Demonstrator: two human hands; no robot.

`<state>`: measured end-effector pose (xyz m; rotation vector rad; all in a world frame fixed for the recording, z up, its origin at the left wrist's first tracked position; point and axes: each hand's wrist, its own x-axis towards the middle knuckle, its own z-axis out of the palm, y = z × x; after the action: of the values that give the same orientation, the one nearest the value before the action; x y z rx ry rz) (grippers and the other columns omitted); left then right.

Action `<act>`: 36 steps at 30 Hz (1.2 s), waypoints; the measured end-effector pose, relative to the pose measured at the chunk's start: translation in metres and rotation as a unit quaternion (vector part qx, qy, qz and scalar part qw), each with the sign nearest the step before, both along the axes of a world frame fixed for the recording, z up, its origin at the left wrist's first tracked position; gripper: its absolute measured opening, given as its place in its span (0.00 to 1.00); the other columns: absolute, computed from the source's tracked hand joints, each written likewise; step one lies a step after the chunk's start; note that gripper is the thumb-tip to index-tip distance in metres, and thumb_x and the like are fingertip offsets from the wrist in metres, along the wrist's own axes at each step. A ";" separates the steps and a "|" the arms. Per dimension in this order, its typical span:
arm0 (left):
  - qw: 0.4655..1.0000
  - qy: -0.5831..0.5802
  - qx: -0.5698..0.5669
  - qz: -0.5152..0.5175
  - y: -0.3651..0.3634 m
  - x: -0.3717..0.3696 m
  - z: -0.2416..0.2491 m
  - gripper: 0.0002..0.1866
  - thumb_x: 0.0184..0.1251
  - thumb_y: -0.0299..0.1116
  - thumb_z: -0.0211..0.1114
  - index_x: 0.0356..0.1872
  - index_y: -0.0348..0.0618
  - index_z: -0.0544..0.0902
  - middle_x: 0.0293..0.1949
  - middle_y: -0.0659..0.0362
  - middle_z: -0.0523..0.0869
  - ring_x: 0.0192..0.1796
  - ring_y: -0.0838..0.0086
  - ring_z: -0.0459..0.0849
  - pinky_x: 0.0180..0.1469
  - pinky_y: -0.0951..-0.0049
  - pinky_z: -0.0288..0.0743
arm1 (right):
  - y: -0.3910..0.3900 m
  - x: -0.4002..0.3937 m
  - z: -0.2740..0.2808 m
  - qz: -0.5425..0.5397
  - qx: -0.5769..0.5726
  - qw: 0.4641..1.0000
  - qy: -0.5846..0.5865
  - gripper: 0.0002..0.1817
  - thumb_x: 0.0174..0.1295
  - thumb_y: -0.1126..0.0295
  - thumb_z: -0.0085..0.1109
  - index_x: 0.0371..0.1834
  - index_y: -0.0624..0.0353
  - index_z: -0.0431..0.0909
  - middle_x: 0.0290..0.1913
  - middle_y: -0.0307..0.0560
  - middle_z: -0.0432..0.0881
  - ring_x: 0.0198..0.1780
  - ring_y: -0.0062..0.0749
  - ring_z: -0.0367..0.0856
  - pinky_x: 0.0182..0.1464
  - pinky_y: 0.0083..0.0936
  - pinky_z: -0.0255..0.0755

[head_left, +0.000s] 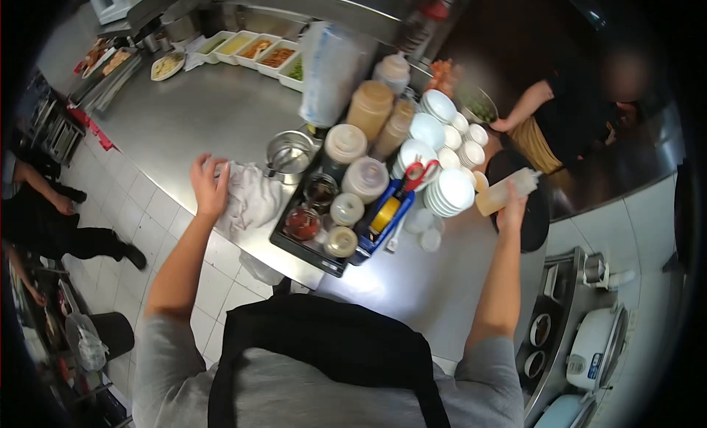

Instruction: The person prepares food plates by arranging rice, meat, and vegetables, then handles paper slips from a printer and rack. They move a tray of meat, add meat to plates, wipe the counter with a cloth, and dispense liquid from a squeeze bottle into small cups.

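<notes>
At the left, my left hand (210,184) is beside a crumpled white cloth (252,196), its fingers apart and nothing held in them. On the right, my right hand (512,213) is wrapped round a squeeze bottle (503,192) with pale yellow contents, tilted above a dark round tray (532,225). Between my hands stands a black tray (300,257) with sauce jars and bottles. Red-handled scissors (420,175) and a yellow tape roll (384,214) sit in a blue holder (368,240). Stacked white bowls (451,191) are left of the squeeze bottle.
A metal pot (289,153) stands behind the cloth. White food containers (259,51) line the counter's back. Across the counter, a person (582,111) touches a metal bowl (479,106). Another person (44,207) is at the far left. A rice cooker (589,347) is at lower right.
</notes>
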<state>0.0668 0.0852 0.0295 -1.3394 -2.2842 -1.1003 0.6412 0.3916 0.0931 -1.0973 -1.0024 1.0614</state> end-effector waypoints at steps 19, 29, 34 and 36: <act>0.881 0.188 -0.358 -0.247 0.390 -0.094 0.044 0.07 0.59 0.29 0.57 0.37 0.42 0.81 0.40 0.51 0.83 0.43 0.58 0.83 0.44 0.60 0.77 | -0.113 -0.276 0.075 0.113 0.054 0.934 -0.336 0.39 0.42 0.69 0.75 0.58 0.61 0.63 0.45 0.45 0.79 0.46 0.28 0.78 0.47 0.25 0.73; 0.894 0.119 -0.356 -0.244 0.422 -0.089 0.043 0.09 0.63 0.31 0.56 0.41 0.41 0.80 0.42 0.54 0.83 0.44 0.63 0.83 0.44 0.64 0.78 | -0.132 -0.273 0.062 0.067 0.072 0.943 -0.318 0.35 0.46 0.70 0.71 0.60 0.57 0.66 0.57 0.50 0.68 0.55 0.35 0.71 0.53 0.32 0.71; 0.924 0.037 -0.306 -0.228 0.412 -0.089 0.046 0.10 0.64 0.32 0.56 0.43 0.41 0.79 0.43 0.55 0.83 0.45 0.66 0.83 0.43 0.67 0.78 | -0.185 -0.260 0.092 0.024 0.100 0.943 -0.318 0.30 0.48 0.74 0.67 0.58 0.56 0.71 0.59 0.48 0.68 0.59 0.35 0.69 0.57 0.33 0.67; 0.941 -0.025 -0.258 -0.218 0.405 -0.090 0.055 0.11 0.65 0.32 0.56 0.44 0.41 0.79 0.43 0.55 0.83 0.45 0.67 0.83 0.43 0.68 0.78 | -0.202 -0.246 0.096 -0.001 0.084 0.936 -0.342 0.27 0.48 0.75 0.67 0.56 0.55 0.73 0.60 0.48 0.68 0.60 0.35 0.69 0.58 0.32 0.66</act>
<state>-0.0229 0.4901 0.0844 -2.1157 -2.4852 -0.6538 0.3951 0.1895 0.1892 -1.3557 -1.6067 0.5665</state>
